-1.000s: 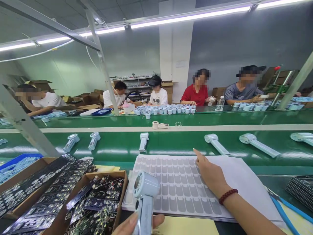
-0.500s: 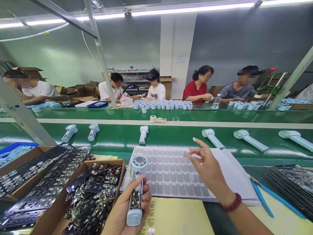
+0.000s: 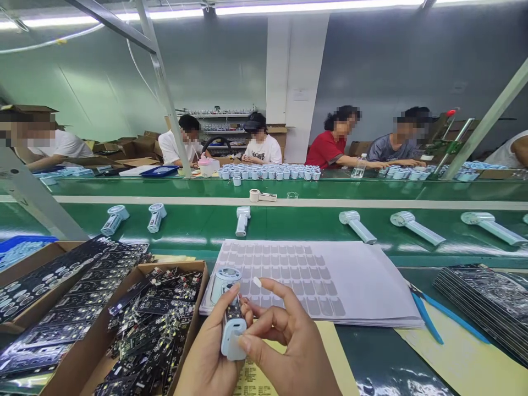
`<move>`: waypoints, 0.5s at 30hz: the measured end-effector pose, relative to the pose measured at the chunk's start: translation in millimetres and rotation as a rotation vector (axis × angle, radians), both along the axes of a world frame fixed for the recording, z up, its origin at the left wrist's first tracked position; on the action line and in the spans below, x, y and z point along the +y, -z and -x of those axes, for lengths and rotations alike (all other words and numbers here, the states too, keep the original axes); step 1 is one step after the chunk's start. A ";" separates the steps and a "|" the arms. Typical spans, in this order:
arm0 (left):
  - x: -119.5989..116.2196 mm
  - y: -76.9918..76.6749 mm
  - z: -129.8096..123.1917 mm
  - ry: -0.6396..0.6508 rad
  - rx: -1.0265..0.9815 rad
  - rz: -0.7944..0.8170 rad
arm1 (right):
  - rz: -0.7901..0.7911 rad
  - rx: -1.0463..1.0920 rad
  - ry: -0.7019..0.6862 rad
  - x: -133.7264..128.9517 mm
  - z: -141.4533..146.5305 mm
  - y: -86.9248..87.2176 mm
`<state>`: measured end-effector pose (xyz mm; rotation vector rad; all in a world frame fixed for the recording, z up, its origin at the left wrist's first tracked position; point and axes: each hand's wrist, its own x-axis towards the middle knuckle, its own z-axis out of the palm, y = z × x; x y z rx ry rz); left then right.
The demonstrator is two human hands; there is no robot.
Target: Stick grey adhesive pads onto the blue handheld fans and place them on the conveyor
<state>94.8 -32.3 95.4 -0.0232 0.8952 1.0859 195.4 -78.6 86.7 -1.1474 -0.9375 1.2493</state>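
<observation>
My left hand (image 3: 216, 335) is wrapped round a light blue handheld fan (image 3: 234, 335), its round head pointing away and its handle end towards me. A dark circuit board shows in the handle, partly hidden by my thumb. Between thumb and a finger, my right hand (image 3: 289, 335) pinches a small translucent sticker (image 3: 236, 345) against the handle's end. Something small and white shows on the tip of my raised right index finger. Beyond both hands lies a sheet of grey stickers (image 3: 307, 273) on a stack of white paper.
A cardboard box of circuit boards (image 3: 159, 319) stands at left, beside long board panels (image 3: 78, 297). Several fans (image 3: 357, 226) lie on the green conveyor (image 3: 289, 220). Blue-handled tweezers or pliers (image 3: 429, 319) and stacked panels (image 3: 487, 302) are at right. People sit across the line.
My right hand has moved from the sticker sheet down and left to the fan's handle end, with a sticker in its pinch. The fan is now tilted with its end facing me.
</observation>
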 end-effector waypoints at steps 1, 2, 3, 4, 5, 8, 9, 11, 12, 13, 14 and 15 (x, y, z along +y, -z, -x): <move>-0.3 -0.8 -0.2 -0.005 -0.004 -0.002 | -0.006 -0.005 0.006 -0.1 1.1 0.1; -0.7 -1.4 -0.4 -0.009 -0.008 -0.005 | -0.010 -0.008 0.011 -0.3 2.3 0.2; -1.1 -1.7 -0.6 -0.015 -0.008 -0.007 | -0.014 -0.011 0.015 -0.6 3.5 0.4; -1.5 -1.8 -0.8 -0.020 -0.004 -0.007 | -0.014 -0.014 0.019 -0.7 4.6 0.5; -2.0 -1.7 -1.0 -0.020 0.003 -0.010 | -0.012 -0.018 0.022 -0.7 5.6 0.5; -3.3 -0.4 -0.8 -0.020 0.016 -0.033 | -0.005 -0.023 0.025 -0.5 7.4 -0.3; -3.5 0.3 -0.6 -0.017 0.008 -0.047 | -0.002 -0.023 0.026 -0.5 7.7 -0.8; -3.5 1.5 -0.3 -0.015 -0.021 -0.057 | 0.000 -0.027 0.026 -0.6 7.9 -1.7; -3.4 1.9 -0.2 -0.016 -0.037 -0.055 | 0.001 -0.030 0.026 -0.7 8.0 -2.1; -3.4 2.3 0.0 -0.015 -0.051 -0.049 | 0.002 -0.033 0.025 -0.8 8.0 -2.4; -3.3 2.7 0.1 -0.018 -0.061 -0.039 | 0.003 -0.034 0.023 -1.0 8.1 -2.5; -3.3 3.0 0.2 -0.018 -0.068 -0.037 | 0.004 -0.034 0.023 -1.0 8.3 -2.5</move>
